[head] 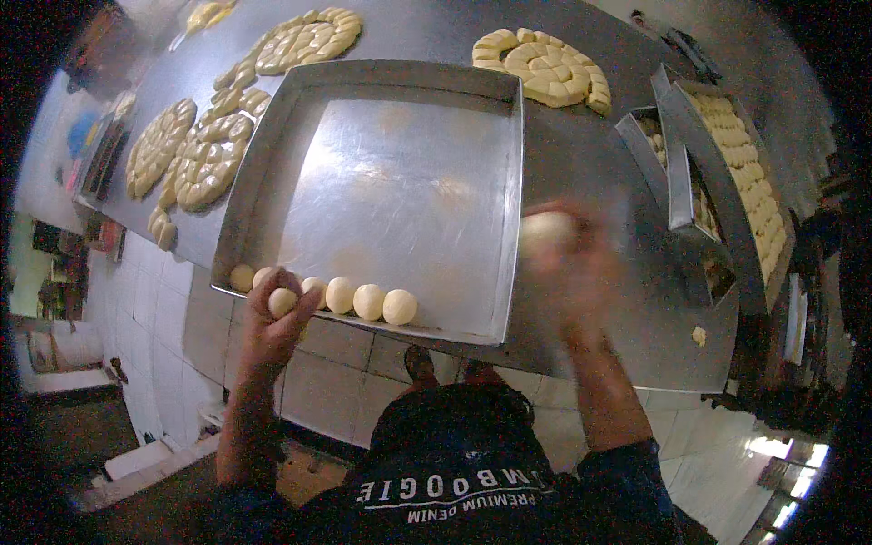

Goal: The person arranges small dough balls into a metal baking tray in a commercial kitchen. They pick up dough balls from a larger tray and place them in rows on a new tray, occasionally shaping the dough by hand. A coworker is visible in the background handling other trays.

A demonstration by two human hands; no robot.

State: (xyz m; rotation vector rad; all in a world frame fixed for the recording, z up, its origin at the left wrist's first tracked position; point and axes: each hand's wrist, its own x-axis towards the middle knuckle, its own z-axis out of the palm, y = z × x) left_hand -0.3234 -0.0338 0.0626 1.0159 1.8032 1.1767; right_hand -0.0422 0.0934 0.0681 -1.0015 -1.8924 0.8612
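Over the near left edge of a square metal baking tray (409, 332), my left hand (279, 313) is closed around a small dough ball (282, 302). Beside and behind that hand, several pale dough balls (368, 301) stand in a row along the tray's near wall. My right hand (579, 266), blurred by motion, is on the metal table just right of the tray. A larger pale piece of dough (547, 231) shows at its fingers; the blur hides how the fingers lie on it.
Coiled strips of cut dough (545, 68) lie behind the tray, with more coils (211, 160) at its left. Narrow metal pans (688, 184) and a long pan filled with dough pieces (742, 170) stand at the right. A dough scrap (699, 335) lies near the table's right corner.
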